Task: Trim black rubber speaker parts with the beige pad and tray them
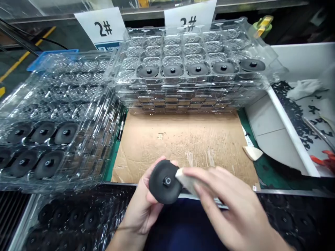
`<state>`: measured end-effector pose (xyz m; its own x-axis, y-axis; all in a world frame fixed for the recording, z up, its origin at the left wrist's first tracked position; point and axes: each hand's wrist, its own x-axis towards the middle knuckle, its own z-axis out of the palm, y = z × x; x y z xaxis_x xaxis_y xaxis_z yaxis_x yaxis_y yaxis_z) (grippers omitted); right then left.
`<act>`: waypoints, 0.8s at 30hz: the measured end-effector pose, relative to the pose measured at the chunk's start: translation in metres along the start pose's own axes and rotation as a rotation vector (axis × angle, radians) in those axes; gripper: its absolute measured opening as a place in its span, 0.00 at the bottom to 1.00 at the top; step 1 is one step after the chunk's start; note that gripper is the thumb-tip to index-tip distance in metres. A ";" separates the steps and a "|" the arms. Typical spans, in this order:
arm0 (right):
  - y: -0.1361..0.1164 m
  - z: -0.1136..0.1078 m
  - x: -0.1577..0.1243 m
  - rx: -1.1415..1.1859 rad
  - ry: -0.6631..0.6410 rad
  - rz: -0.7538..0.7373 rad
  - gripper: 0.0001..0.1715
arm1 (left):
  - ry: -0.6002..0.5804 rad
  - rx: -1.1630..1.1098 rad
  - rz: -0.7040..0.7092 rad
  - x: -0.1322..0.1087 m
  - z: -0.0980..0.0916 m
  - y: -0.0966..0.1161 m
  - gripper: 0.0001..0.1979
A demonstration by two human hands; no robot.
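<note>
My left hand point(148, 200) holds a black, dish-shaped rubber part point(159, 179) with a small raised hub at its centre. Thumb and fingers grip it from behind and below, with its face turned up to me. My right hand point(225, 202) is closed around a pale, flat block point(187, 179), whose tip is at the right rim of the black part. Both hands are over the front edge of a cardboard sheet point(183, 139). Whether the block's tip presses on the rim or only overlaps it, I cannot tell.
Stacked clear trays point(183, 89) stand at the back, a row of black parts in the top one. More clear trays point(89, 139) are at left. A white bin point(290, 130) at right holds black scraps and red-handled tool point(324, 160). Another pale piece point(252, 152) lies beside the cardboard.
</note>
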<state>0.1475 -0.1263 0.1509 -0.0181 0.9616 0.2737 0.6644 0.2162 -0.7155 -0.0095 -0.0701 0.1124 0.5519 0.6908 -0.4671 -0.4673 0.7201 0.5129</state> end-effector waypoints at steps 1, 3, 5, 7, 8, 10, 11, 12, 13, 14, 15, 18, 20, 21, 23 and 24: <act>0.000 -0.003 0.003 -0.058 0.011 -0.023 0.19 | -0.009 -0.007 -0.005 -0.001 0.001 -0.001 0.26; 0.002 -0.006 0.014 -0.102 -0.004 -0.176 0.17 | -0.014 -0.020 -0.040 -0.002 0.005 -0.003 0.22; 0.006 -0.007 0.026 -0.028 -0.087 -0.330 0.17 | 0.002 -0.004 -0.073 -0.005 0.007 -0.005 0.19; 0.014 -0.005 0.030 0.056 -0.127 -0.310 0.18 | 0.021 0.034 -0.098 -0.007 0.006 -0.006 0.20; 0.020 -0.003 0.028 0.084 -0.119 -0.227 0.19 | 0.014 0.033 -0.104 -0.008 0.005 -0.006 0.22; 0.034 0.005 0.016 0.138 -0.038 0.000 0.20 | -0.029 -0.010 -0.136 -0.009 0.002 -0.006 0.26; 0.041 0.011 0.007 0.177 0.005 0.108 0.19 | -0.054 -0.041 -0.155 -0.009 0.001 -0.005 0.26; 0.049 0.017 -0.004 0.223 0.031 0.208 0.18 | -0.078 -0.071 -0.165 -0.009 0.000 -0.005 0.25; 0.056 0.023 -0.014 0.267 0.039 0.299 0.17 | -0.099 -0.089 -0.168 -0.009 -0.001 -0.005 0.24; 0.063 0.029 -0.024 0.305 0.033 0.374 0.17 | -0.118 -0.097 -0.168 -0.008 -0.001 -0.005 0.23; 0.068 0.033 -0.032 0.333 0.011 0.432 0.17 | -0.135 -0.102 -0.169 -0.008 -0.002 -0.006 0.22; 0.072 0.030 -0.044 0.336 -0.012 0.506 0.16 | -0.180 -0.100 -0.184 -0.006 -0.002 -0.008 0.21; 0.062 0.017 -0.040 0.297 0.072 0.468 0.15 | -0.204 -0.093 -0.210 -0.005 -0.003 -0.010 0.22; 0.053 0.009 -0.035 0.278 0.121 0.411 0.15 | -0.214 -0.088 -0.221 -0.004 -0.003 -0.012 0.23; 0.034 -0.008 -0.022 0.237 0.152 0.174 0.17 | -0.222 -0.072 -0.248 -0.003 -0.004 -0.014 0.24; 0.026 -0.014 -0.014 0.209 0.101 0.022 0.17 | -0.219 -0.061 -0.262 -0.002 -0.004 -0.016 0.24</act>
<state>0.1759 -0.1369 0.1375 0.0763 0.9470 0.3120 0.4943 0.2358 -0.8367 -0.0061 -0.0828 0.1029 0.7906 0.4567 -0.4078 -0.3273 0.8781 0.3489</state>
